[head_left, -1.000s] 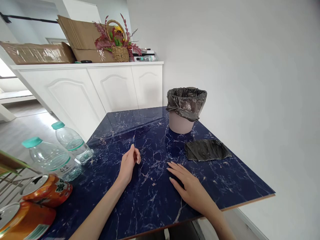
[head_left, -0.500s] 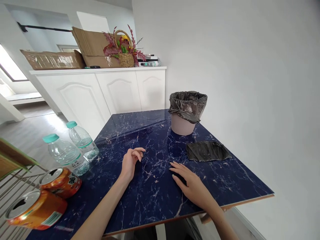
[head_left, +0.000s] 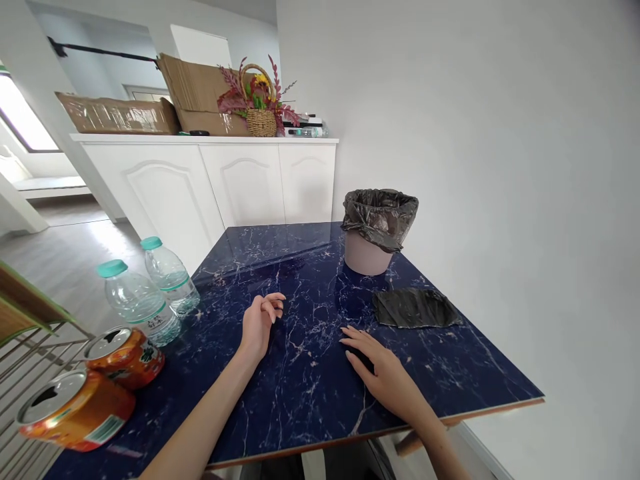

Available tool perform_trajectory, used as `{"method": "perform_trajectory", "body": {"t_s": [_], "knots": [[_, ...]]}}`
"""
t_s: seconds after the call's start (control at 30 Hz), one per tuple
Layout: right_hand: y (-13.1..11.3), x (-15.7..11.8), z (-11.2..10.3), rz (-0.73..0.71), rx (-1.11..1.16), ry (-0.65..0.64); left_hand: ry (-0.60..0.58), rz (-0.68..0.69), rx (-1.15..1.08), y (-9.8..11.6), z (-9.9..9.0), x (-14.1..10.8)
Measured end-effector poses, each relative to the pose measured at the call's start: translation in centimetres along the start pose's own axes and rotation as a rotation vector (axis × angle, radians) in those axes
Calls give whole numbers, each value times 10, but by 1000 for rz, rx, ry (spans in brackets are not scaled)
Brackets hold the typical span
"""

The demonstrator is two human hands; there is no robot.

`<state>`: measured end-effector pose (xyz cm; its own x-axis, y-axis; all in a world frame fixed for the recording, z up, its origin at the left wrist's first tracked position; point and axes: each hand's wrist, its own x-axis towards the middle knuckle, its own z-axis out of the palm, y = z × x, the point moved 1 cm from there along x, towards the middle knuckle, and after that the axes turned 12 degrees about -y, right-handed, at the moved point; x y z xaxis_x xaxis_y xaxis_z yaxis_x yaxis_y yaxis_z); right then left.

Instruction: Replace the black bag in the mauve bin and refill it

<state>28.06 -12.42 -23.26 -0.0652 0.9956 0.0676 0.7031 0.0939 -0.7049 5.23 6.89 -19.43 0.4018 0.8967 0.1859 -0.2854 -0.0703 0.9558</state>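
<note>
My left hand (head_left: 261, 323) rests on its side on the dark blue marbled table (head_left: 310, 400), fingers loosely curled and apart, holding nothing. Palm down, my right hand (head_left: 375, 363) lies on the table with its fingers spread and nothing in them. Beyond it to the right is a flat folded black plastic bag (head_left: 417, 308). Behind that stands a pinkish-grey bin (head_left: 367, 255) lined with a black bag (head_left: 383, 217). At the left are two clear bottles with teal caps (head_left: 137, 303) (head_left: 173, 277) and two opened orange cans (head_left: 77, 410) (head_left: 125, 357).
Past the table's far edge stands a white cabinet (head_left: 250, 180) carrying cardboard boxes (head_left: 117, 115), a flower basket (head_left: 261, 122) and a lying bottle (head_left: 313, 133). A wall (head_left: 475, 167) runs along the right. A wire rack (head_left: 30, 373) is at the far left.
The view has shifted slightly, so the background and the left-hand objects appear a little farther right. Both hands have stayed nearly still.
</note>
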Motion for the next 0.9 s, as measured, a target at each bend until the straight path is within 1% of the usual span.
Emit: {"method": "perform_trajectory", "body": {"t_s": [0.2,0.37,0.67,0.8,0.9], "knots": [[1,-2,1,8,2,-1,17,9,-49,1,-4,1],[2,-2,2,-20,-3,25,5,17,-70,0,-6,2],[4,-4,4,-26,-38,7,-1,17,-114,-7,-10,2],[5,-3,1,-73,-22,4,-3,14,-119,-6,-10,0],[8,1,-6,-96,-12,8,-4,17,-117,-4,-9,-2]]}}
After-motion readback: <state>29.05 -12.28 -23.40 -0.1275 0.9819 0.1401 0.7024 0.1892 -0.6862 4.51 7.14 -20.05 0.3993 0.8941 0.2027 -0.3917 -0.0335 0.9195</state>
